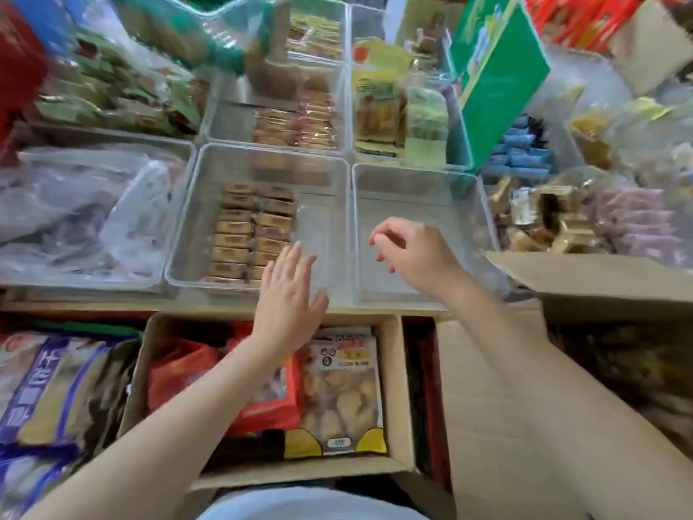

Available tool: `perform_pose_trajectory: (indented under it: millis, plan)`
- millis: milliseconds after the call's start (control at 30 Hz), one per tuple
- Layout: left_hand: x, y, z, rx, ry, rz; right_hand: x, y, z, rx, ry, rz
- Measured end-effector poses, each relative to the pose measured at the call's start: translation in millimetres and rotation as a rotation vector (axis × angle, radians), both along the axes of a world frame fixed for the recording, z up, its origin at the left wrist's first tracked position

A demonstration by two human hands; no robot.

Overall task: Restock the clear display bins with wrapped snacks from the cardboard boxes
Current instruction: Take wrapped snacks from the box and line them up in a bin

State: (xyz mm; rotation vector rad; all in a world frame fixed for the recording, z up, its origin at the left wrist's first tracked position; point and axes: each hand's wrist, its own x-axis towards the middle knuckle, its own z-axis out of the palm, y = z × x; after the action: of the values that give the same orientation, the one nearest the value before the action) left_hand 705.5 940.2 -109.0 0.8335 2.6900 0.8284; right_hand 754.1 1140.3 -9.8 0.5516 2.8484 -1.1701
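Two columns of brown wrapped snacks [253,234] fill the left part of a clear display bin [187,234] in the middle of the shelf. My left hand [288,298] hovers flat with straight fingers over that bin's near edge, next to the snack columns, holding nothing. An empty clear bin [420,290] stands to the right. Above it my right hand [412,253] hangs with loosely curled fingers and nothing visible in it. Below the shelf an open cardboard box [393,369] holds a red packet [270,403] and a clear bag of yellowish snacks [343,388].
More clear bins with wrapped snacks [296,122] line the back rows. A green carton [498,76] leans at the upper right. Crumpled plastic bags [86,215] fill the left bin. A second cardboard box [615,287] stands open at the right, and blue-printed bags [48,388] lie lower left.
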Motion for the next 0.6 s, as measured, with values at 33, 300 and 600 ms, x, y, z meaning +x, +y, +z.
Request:
perform_pose_trajectory:
  millis: [33, 300, 600]
  plan:
    - [27, 22, 11, 0.047, -0.059, -0.054, 21, 14, 7, 0.051, 0.056, -0.019]
    - [189, 144, 59, 0.312, -0.341, -0.185, 185, 126, 8, 0.367, 0.472, -0.420]
    - [232, 178, 43, 0.470, -0.583, -0.077, 234, 176, -83, 0.249, -0.292, 0.050]
